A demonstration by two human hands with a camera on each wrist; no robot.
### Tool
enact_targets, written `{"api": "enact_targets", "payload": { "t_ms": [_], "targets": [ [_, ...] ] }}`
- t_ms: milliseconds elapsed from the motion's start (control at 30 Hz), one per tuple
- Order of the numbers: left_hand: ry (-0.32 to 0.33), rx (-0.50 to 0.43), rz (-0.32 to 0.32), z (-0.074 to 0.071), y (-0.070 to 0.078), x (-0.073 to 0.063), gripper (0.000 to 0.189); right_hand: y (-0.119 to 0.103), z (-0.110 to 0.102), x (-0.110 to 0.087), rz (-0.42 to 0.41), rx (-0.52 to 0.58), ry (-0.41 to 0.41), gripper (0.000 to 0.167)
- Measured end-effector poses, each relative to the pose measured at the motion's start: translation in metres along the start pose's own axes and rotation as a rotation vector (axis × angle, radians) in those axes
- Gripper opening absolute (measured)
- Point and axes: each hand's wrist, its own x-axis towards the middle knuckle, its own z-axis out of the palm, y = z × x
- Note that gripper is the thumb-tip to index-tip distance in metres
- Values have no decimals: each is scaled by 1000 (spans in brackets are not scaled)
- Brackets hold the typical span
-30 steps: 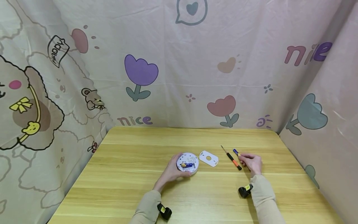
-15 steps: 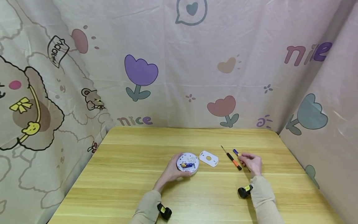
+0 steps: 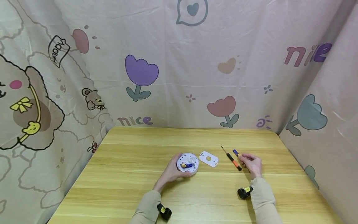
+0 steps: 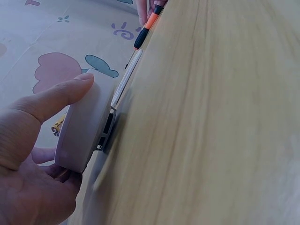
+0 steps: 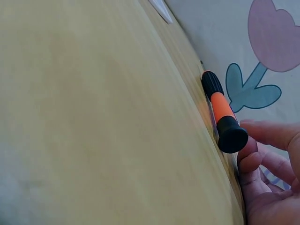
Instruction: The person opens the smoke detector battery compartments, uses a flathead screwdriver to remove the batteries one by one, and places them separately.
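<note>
My left hand (image 3: 171, 169) grips a round white smoke detector (image 3: 193, 159) by its side, thumb at the near edge and fingers round the far side. Its back faces up, showing a label and a battery (image 3: 189, 165) in the compartment. In the left wrist view, the gold end of a battery (image 4: 58, 125) sticks out past the detector's edge. Over to the right, my right hand (image 3: 252, 162) pinches the gold end of a blue-and-gold battery (image 3: 235, 151) low at the tabletop. In the right wrist view, that battery is hidden behind the screwdriver and fingers.
An orange-and-black screwdriver (image 3: 233, 159) lies just left of my right hand, its tip pointing away. A white mounting plate (image 3: 205, 155) with a centre hole lies flat between the detector and the screwdriver. Patterned curtains (image 3: 179, 105) border the wooden table (image 3: 134, 155).
</note>
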Motion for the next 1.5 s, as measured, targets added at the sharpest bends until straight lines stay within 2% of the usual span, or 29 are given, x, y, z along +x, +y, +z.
{"api": "enact_targets", "payload": {
  "t_ms": [267,400,600,733,967,1367,1500],
  "targets": [
    [-4,-3,-4,0,0,0,106,-1,-4,-3,18,59,-19,34],
    [-6,-5,-5,0,-1,0,106,-5,-4,-8,23,88,-36,37],
    [-1,-2,2,0,-1,1,106,-15,2,-17,-29,60,-60,42],
    [0,-2,8,-1,0,1,107,-17,12,-23,-60,25,-93,40],
    [3,7,-2,0,0,-1,106,-23,31,-29,-122,-39,-141,47],
    [5,-2,-13,1,-1,0,108,-28,53,-38,-223,-40,-298,44],
    [4,-6,-14,1,-1,0,108,-30,57,-41,-250,-57,-323,45]
  ]
}}
